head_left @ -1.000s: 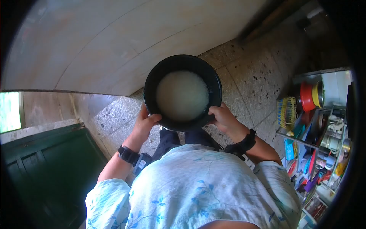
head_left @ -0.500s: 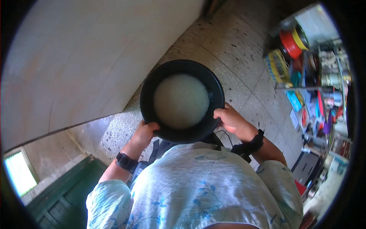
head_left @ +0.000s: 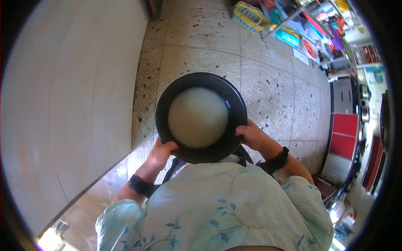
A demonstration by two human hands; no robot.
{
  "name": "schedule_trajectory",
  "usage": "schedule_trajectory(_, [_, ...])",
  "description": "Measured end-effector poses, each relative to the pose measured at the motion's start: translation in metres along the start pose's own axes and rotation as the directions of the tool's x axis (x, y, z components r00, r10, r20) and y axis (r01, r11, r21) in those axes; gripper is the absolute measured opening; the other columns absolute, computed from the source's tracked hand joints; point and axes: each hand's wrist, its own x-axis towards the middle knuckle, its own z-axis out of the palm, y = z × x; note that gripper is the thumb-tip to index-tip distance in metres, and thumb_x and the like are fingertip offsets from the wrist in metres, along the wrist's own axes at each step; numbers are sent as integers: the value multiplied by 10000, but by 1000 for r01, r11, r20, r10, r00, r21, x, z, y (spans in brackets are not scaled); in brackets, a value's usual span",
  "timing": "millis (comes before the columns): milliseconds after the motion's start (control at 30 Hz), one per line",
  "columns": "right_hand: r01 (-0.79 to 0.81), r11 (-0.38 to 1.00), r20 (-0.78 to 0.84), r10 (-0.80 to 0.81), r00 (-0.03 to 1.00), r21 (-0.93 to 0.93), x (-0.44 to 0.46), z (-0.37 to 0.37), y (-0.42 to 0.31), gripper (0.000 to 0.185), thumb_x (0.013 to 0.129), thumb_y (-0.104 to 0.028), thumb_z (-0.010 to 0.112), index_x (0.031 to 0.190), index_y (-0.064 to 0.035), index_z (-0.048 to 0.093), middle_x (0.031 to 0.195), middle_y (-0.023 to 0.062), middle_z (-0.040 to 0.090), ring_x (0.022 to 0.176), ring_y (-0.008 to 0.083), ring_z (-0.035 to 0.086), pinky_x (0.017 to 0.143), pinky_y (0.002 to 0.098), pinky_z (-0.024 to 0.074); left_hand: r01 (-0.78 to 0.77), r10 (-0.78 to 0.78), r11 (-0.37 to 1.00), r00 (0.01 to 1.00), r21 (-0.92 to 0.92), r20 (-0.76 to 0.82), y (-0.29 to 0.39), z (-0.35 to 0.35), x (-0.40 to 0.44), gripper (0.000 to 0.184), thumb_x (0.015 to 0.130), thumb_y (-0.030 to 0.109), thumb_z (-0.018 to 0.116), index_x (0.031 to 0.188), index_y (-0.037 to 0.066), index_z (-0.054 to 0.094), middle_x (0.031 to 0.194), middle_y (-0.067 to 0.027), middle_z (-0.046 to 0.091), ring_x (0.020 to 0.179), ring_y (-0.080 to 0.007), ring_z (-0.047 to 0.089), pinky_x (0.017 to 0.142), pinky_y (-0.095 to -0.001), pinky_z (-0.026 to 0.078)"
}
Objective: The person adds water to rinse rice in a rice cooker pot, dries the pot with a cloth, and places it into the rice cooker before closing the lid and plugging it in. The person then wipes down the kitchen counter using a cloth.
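Note:
A round black bowl (head_left: 234, 100) is held in front of my body at waist height, above the floor. Inside it is cloudy whitish water (head_left: 198, 117), with what looks like pale rice grains under the surface. My left hand (head_left: 161, 152) is closed on the bowl's near left rim, thumb on top. On the near right rim, my right hand (head_left: 253, 136) grips with its thumb over the edge. The fingers of both hands are mostly hidden beneath the bowl. Each wrist wears a black band.
A pale wall (head_left: 71, 96) runs along my left. Speckled floor tiles (head_left: 268, 100) stretch ahead. At the far right stands a metal rack (head_left: 289, 19) with colourful kitchenware, and a yellow woven basket (head_left: 250, 16) beside it. Red and grey cabinets (head_left: 344, 134) line the right side.
My view has turned to the right: the rack shifted up and left, and red cabinets came into sight. Both hands still hold the bowl in nearly the same place before me.

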Motion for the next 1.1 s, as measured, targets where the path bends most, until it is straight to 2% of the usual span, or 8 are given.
schedule_trajectory(100, [137, 987, -47, -141, 989, -85, -10, -29, 25, 332, 652, 25, 444, 978, 1, 500, 821, 73, 532, 746, 174, 538, 621, 279, 468, -72, 66, 996, 992, 50, 111, -10, 13, 17, 374, 645, -66, 432, 1014, -56, 492, 968, -100, 538, 888, -189, 504, 749, -294, 415])
schedule_trajectory(267, [176, 944, -198, -123, 972, 280, -38, -70, 31, 359, 650, 20, 437, 1006, 33, 474, 844, 106, 556, 733, 191, 567, 606, 301, 489, -15, -15, 977, 990, 210, 143, -14, 64, 52, 360, 648, -64, 439, 1005, -56, 484, 951, -96, 538, 827, -197, 526, 698, -290, 432])
schedule_trajectory(500, [258, 849, -332, -105, 938, 462, -98, -154, 97, 387, 655, 8, 417, 1038, 24, 468, 864, 108, 564, 741, 208, 579, 613, 322, 500, 94, -184, 944, 946, 317, 266, -52, 169, 64, 433, 633, -72, 438, 1065, -48, 452, 1012, -120, 522, 909, -234, 512, 797, -335, 409])
schedule_trajectory(733, [215, 926, -232, -146, 962, 311, -161, -208, 113, 561, 712, -90, 483, 1236, -48, 287, 1026, 135, 507, 827, 226, 564, 553, 339, 504, 170, -247, 956, 905, 238, 346, -87, 222, 64, 486, 597, -75, 455, 1082, -42, 455, 1065, -128, 521, 970, -255, 506, 847, -351, 408])
schedule_trajectory(800, [247, 967, -358, -208, 910, 66, -173, -216, 116, 683, 731, -168, 518, 1299, -121, 142, 1106, 144, 457, 873, 255, 548, 556, 352, 520, 181, -262, 951, 901, 250, 346, -86, 233, 61, 461, 603, -76, 447, 1062, -48, 458, 1028, -121, 525, 928, -238, 516, 814, -331, 418])
schedule_trajectory(900, [309, 885, -241, -234, 942, 349, -166, -228, 116, 734, 723, -214, 560, 1307, -163, 118, 1119, 145, 446, 921, 275, 527, 562, 378, 521, 190, -278, 943, 901, 273, 333, -78, 237, 55, 440, 603, -82, 433, 1041, -53, 462, 991, -119, 529, 888, -222, 528, 774, -314, 435])
schedule_trajectory(1033, [214, 915, -161, -167, 973, 343, -133, -213, 117, 749, 714, -205, 570, 1310, -167, 119, 1083, 149, 467, 918, 288, 524, 575, 419, 505, 162, -274, 933, 900, 322, 340, -58, 211, 58, 425, 637, -72, 460, 1060, -44, 470, 1038, -142, 523, 912, -209, 527, 757, -320, 452])
schedule_trajectory(1100, [179, 976, -135, -162, 977, 126, -118, -193, 107, 722, 697, -165, 566, 1291, -147, 154, 965, 153, 520, 866, 262, 541, 507, 369, 488, 133, -290, 886, 907, 445, 306, -40, 186, 54, 424, 669, -16, 509, 1090, -39, 463, 1060, -139, 524, 941, -225, 522, 811, -338, 429])
